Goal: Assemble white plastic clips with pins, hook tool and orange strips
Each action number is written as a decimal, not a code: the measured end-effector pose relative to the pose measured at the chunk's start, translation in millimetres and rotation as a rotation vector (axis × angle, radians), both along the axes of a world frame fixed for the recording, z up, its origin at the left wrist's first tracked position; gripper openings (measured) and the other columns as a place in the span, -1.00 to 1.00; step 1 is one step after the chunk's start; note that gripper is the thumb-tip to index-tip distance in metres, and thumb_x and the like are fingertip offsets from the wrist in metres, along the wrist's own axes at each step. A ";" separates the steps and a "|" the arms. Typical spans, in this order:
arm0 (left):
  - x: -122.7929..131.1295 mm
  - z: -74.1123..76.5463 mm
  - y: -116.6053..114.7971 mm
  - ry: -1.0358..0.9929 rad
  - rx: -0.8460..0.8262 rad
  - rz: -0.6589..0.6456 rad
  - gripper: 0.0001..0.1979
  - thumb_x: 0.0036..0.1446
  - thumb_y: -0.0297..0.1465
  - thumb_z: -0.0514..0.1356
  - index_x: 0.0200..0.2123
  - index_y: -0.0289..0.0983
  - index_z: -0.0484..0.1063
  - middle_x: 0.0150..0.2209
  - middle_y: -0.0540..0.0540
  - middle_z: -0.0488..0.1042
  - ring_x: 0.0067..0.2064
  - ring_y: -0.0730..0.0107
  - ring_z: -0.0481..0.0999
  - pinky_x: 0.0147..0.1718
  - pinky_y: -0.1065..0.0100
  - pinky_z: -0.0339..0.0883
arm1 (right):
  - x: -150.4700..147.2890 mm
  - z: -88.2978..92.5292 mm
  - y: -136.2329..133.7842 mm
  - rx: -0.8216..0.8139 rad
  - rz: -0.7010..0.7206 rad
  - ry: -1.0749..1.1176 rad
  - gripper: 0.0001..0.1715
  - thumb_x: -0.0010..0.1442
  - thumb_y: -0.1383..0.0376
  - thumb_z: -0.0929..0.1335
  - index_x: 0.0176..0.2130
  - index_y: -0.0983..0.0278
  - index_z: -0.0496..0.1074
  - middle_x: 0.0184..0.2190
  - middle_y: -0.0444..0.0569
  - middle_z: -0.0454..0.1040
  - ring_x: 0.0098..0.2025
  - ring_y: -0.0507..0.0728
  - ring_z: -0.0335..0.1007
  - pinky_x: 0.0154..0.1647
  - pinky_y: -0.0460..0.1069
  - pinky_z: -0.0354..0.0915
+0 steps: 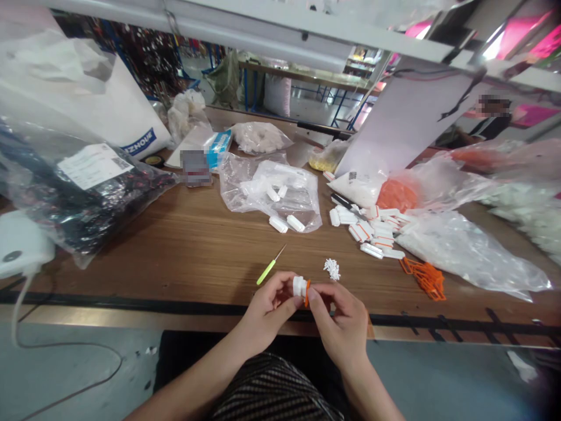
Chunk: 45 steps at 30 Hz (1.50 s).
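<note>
My left hand (pixel 268 310) pinches a small white plastic piece (pixel 299 286) above the front edge of the wooden table (pixel 197 251). My right hand (pixel 344 321) pinches an orange ring (pixel 307 293) pressed against the right end of that white piece. Both hands are closed and meet over my lap. A green-handled pick (pixel 268 270) lies on the table just beyond my left hand. A little heap of tiny white parts (pixel 332 268) sits just beyond my right hand.
Finished white pieces with orange bands (pixel 372 231) pile up at centre right, next to loose orange rings (pixel 425 279). Clear bags of white parts (pixel 272 190), an orange-filled bag (pixel 397 196), a dark bag (pixel 74 193) and a white device (pixel 20 242) ring the table.
</note>
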State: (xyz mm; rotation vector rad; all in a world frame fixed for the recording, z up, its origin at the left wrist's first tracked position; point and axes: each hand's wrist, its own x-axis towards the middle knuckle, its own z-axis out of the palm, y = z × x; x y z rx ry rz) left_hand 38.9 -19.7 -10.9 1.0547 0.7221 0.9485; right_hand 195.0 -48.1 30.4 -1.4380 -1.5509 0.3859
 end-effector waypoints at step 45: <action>0.1 7.5 -2.5 0.090 0.047 -0.006 -0.71 0.29 -0.22 0.30 0.01 -0.20 0.47 -0.07 -0.11 0.55 -0.06 0.23 0.53 -0.04 0.23 0.37 | -1.8 3.5 -0.4 -0.059 0.014 0.082 -0.80 0.27 0.29 0.37 -0.42 0.23 0.46 -0.45 -0.10 0.50 -0.44 0.04 0.41 -0.44 -0.08 0.32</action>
